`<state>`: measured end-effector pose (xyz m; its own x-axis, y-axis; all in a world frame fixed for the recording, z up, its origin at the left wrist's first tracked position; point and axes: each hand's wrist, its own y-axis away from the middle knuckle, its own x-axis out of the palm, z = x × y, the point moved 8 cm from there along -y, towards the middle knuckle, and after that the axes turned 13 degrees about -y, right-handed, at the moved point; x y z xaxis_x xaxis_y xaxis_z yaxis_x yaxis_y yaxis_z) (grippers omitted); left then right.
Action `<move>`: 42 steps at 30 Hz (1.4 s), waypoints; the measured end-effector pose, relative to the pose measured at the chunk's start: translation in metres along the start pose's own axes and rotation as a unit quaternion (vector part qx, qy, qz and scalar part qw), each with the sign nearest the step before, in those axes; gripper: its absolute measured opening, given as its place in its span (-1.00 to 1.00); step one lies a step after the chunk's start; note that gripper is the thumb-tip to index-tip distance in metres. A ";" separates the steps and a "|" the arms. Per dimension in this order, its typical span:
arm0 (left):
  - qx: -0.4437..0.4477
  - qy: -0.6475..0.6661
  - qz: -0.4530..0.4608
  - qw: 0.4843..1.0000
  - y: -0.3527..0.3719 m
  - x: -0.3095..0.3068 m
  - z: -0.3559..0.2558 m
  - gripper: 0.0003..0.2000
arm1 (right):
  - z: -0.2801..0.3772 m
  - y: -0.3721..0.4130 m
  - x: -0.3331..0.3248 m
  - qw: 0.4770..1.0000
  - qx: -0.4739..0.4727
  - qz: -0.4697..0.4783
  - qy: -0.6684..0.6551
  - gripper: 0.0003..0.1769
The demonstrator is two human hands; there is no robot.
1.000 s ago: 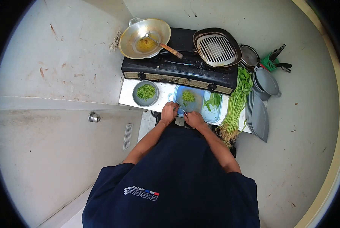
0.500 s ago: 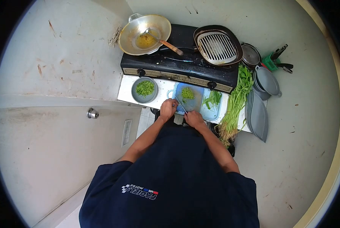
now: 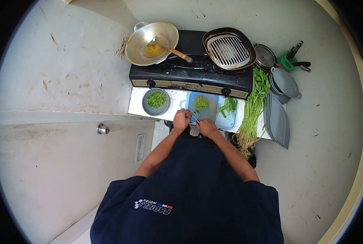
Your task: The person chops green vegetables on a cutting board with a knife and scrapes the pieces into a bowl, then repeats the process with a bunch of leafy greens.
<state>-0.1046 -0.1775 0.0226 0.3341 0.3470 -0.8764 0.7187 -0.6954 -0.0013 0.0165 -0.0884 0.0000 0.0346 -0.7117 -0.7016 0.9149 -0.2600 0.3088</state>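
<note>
My right hand (image 3: 207, 127) is closed round the handle of a knife (image 3: 194, 117), whose blade points up and left over a blue cutting board (image 3: 208, 115). At the board's left front edge, my left hand (image 3: 182, 119) has its fingers pressed together beside the blade, on a small green piece that is mostly hidden. Chopped greens (image 3: 201, 102) lie on the board above the hands. Cut leaves (image 3: 228, 106) rest on a light blue tray (image 3: 226, 123) to the right. A grey bowl (image 3: 145, 106) of chopped greens stands at the left.
Behind the board is a black stove (image 3: 189, 77) with a wok (image 3: 133, 48) and ladle, and a grill pan (image 3: 252, 53). Long-stemmed greens (image 3: 250, 118), grey plates (image 3: 278, 126), pots (image 3: 286, 86) and a green basket (image 3: 286, 63) of utensils are at the right.
The whole view has shifted slightly. My left hand has moved a little down relative to the board, and the knife blade now sits lower beside it.
</note>
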 end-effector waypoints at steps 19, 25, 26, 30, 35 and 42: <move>-0.021 0.012 -0.017 1.000 0.007 -0.001 0.003 -0.94 | 0.004 0.014 -0.019 0.999 0.011 0.033 -0.021 -0.52; -0.004 0.000 -0.026 1.000 0.011 -0.004 -0.001 -0.92 | 0.006 0.006 -0.011 0.999 0.010 0.031 0.002 -0.54; -0.002 -0.008 -0.024 1.000 0.011 -0.003 0.000 -0.92 | 0.006 0.002 -0.009 1.000 0.008 0.022 0.008 -0.54; 0.014 -0.019 -0.025 0.999 0.016 -0.008 -0.006 -0.91 | 0.004 -0.005 -0.002 1.000 -0.002 -0.012 0.025 -0.55; 0.016 -0.019 -0.023 0.999 0.020 -0.011 -0.004 -0.89 | -0.001 0.004 -0.005 1.000 0.006 0.012 0.006 -0.52; 0.001 -0.007 -0.003 1.000 0.015 -0.007 0.000 -0.88 | -0.001 0.006 -0.008 1.000 -0.005 0.005 -0.025 -0.49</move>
<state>-0.0964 -0.1902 0.0288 0.3212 0.3432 -0.8826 0.7190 -0.6949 -0.0086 0.0221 -0.0836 0.0074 0.0249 -0.7459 -0.6655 0.9186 -0.2455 0.3096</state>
